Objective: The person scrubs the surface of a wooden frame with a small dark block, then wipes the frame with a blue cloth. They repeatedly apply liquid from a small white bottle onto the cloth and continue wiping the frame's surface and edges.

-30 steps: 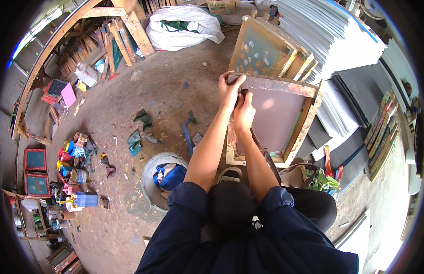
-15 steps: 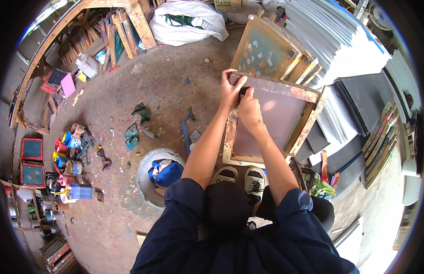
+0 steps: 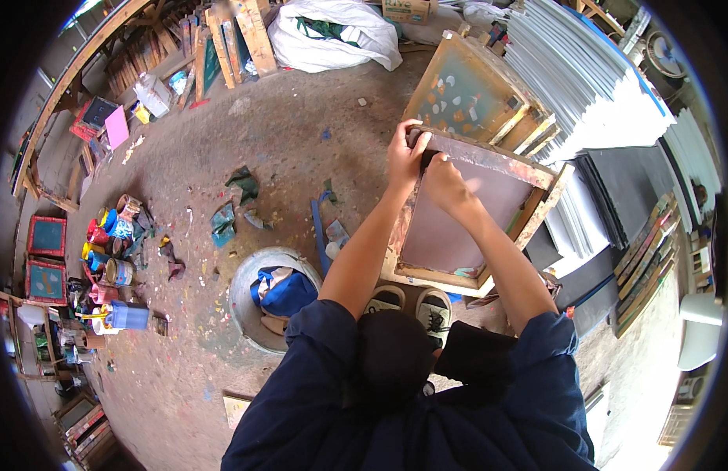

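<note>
So from where I'm standing, the job in hand looks like some close work at one corner of a paint-stained, rectangular wooden frame with a mauve-grey panel (image 3: 462,228), sitting just past the black-and-white shoes (image 3: 434,314). My guess is the next move calls for keeping that corner steady while the other hand presses or rubs. The left hand (image 3: 407,157) is clamped on the frame's far-left corner, thumb on the near face, fingers wrapped over the edge. The right hand (image 3: 448,187) is curled nearly into a fist over the panel, right by a small dark thing (image 3: 428,159); can't tell if it's gripping that. Both forearms reach out long, the right one slanting inward over the frame's right side.
</note>
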### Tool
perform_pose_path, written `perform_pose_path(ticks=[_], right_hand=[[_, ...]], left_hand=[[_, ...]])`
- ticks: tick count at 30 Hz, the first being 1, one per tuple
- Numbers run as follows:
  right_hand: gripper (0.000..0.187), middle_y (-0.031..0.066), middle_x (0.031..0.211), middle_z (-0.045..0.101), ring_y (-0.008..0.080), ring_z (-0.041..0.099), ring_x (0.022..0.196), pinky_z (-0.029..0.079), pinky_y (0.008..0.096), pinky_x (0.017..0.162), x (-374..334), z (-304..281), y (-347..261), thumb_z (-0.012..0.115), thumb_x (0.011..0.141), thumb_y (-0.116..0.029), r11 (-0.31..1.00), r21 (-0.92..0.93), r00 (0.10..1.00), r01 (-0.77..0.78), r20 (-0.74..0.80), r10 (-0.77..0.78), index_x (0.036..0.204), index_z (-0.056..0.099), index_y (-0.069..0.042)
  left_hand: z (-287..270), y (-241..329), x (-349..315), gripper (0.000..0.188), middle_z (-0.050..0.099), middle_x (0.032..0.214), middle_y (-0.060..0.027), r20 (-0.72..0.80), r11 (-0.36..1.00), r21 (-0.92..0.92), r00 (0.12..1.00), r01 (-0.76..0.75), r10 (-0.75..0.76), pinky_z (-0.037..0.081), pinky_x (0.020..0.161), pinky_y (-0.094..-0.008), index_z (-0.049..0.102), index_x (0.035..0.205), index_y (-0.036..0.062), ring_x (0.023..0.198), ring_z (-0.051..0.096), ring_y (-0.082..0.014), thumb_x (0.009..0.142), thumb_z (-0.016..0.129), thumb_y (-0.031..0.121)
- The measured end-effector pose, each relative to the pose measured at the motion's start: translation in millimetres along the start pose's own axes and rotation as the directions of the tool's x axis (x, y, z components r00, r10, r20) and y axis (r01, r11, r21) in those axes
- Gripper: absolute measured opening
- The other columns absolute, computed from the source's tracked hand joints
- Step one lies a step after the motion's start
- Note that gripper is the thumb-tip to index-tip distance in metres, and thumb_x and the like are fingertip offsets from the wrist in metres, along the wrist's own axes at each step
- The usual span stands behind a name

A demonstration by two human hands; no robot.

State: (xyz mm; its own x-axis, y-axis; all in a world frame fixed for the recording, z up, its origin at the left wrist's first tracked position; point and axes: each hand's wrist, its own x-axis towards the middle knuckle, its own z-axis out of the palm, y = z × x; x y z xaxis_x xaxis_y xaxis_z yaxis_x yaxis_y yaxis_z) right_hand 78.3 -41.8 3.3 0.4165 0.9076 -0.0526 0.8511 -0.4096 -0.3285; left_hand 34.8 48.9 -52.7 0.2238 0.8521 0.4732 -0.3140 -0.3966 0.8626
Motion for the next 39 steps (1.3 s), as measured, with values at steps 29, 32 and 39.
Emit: perform_pose_path(ticks=[29, 32, 39], right_hand=[[0.033, 0.0099, 0.067, 0.056, 0.0161, 0.059, 0.057, 0.048, 0.0292, 0.047, 0, 11, 27, 0.056, 0.088, -0.025, 0.458, 0.847, 0.963, -0.269, 0.252, 0.098, 0.102, 0.048, 0.004], [0.030, 0.0171, 0.070, 0.060, 0.0271, 0.063, 0.060, 0.049, 0.0381, 0.049, 5, -2, 25, 0.057, 0.087, -0.024, 0.854, 0.487, 0.981, -0.181, 0.149, 0.123, 0.087, 0.053, 0.005], [0.036, 0.0347, 0.091, 0.058, 0.0485, 0.058, 0.089, 0.049, 0.0484, 0.079, -2, -2, 18, 0.054, 0.087, -0.025, 0.988, 0.152, 0.999, -0.027, -0.013, 0.029, 0.097, 0.052, 0.009]], left_hand=[[-8, 1, 2, 0.023, 0.061, 0.097, -0.0123, 0.135, 0.986, 0.073, 0.981, -0.152, 0.142, 0.046, 0.080, -0.0348, 0.054, 0.105, 0.0052, 0.091, 0.059, -0.0283, 0.088, 0.058, 0.020], [-6, 8, -2, 0.023, 0.063, 0.095, -0.0141, 0.141, 0.982, 0.145, 0.985, -0.121, 0.101, 0.047, 0.076, -0.0369, 0.054, 0.104, 0.0070, 0.089, 0.061, -0.0328, 0.088, 0.057, 0.023], [-2, 15, -1, 0.022, 0.064, 0.090, -0.0143, 0.111, 0.975, 0.194, 0.990, -0.107, 0.087, 0.048, 0.073, -0.0385, 0.055, 0.103, 0.0102, 0.086, 0.061, -0.0349, 0.086, 0.057, 0.024]])
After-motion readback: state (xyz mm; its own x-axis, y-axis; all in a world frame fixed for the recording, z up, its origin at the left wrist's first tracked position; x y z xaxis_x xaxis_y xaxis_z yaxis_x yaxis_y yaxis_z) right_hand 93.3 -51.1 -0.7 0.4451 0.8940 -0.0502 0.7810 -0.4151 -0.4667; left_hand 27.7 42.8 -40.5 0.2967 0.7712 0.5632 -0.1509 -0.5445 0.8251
